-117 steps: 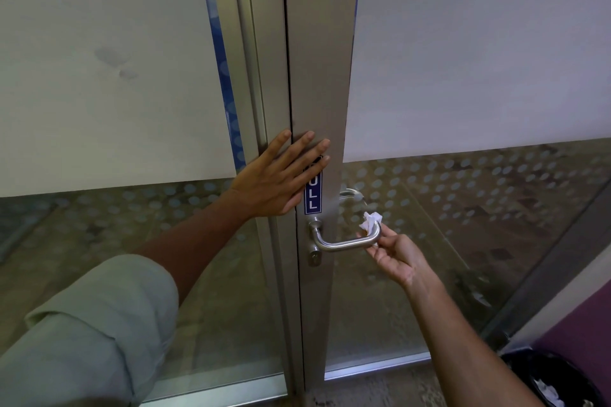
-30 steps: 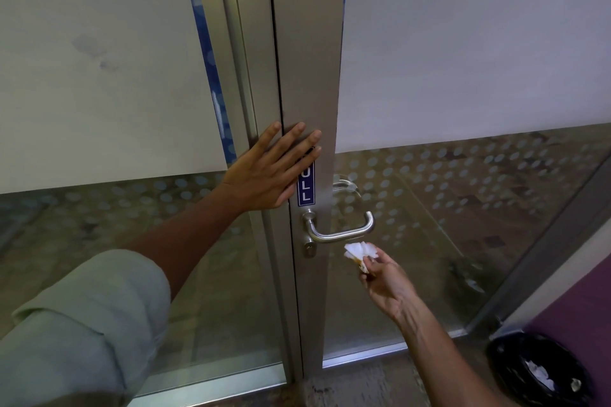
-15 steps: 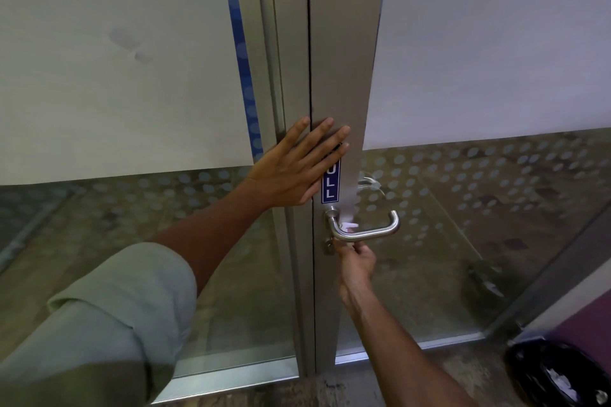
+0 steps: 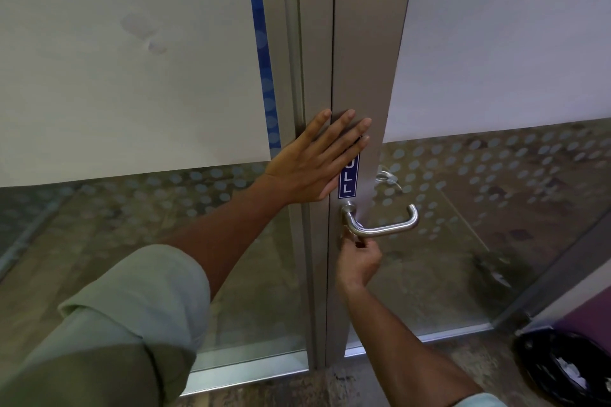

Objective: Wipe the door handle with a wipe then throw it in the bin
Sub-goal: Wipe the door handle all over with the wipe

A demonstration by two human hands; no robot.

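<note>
The head view shows the metal door handle (image 4: 383, 226) sticking out from the grey door frame (image 4: 363, 76). The right hand (image 4: 358, 259) is just under the handle, near where it joins the door. Its fingers are curled together and pinch a small white wipe (image 4: 358, 225) against the handle. Only a tiny bit of the wipe shows.

The left hand (image 4: 314, 165) is flat on the door frame above the handle. Its fingers are spread apart and hold nothing. They cover the top of a blue sign (image 4: 347, 180) with white letters.

The door glass (image 4: 496, 192) has pale dots on it. A black bin (image 4: 565, 370) sits on the floor (image 4: 297, 390) at the bottom right, well apart from the handle, with white scraps inside.
</note>
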